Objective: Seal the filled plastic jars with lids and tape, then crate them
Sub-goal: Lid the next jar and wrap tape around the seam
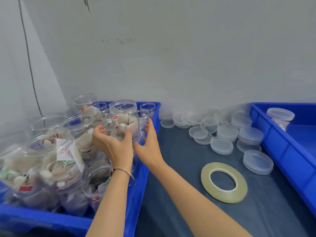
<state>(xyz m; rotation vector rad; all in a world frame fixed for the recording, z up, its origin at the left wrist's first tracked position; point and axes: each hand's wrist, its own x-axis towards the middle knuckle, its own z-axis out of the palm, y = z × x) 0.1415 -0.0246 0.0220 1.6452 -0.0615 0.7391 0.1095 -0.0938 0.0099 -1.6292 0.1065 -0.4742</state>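
Observation:
A clear plastic jar (124, 115) filled with tea bags, open at the top, is lifted above the left blue crate (136, 194). My left hand (111, 142) holds it from below, fingers and thumb curled round its base. My right hand (148, 142) is beside the jar's right side with straight, spread fingers, just off the wall of the jar. Several more filled, lidless jars (51, 159) lie packed in that crate. A pile of clear lids (227, 132) sits on the dark table, and a roll of clear tape (224, 182) lies flat near them.
A second blue crate (282, 151) stands at the right with one lidded jar (280, 117) in its far corner. A grey wall closes the back, with a thin cable (29, 62) hanging at the left. Dark blue table cloth (179, 168) shows between the crates.

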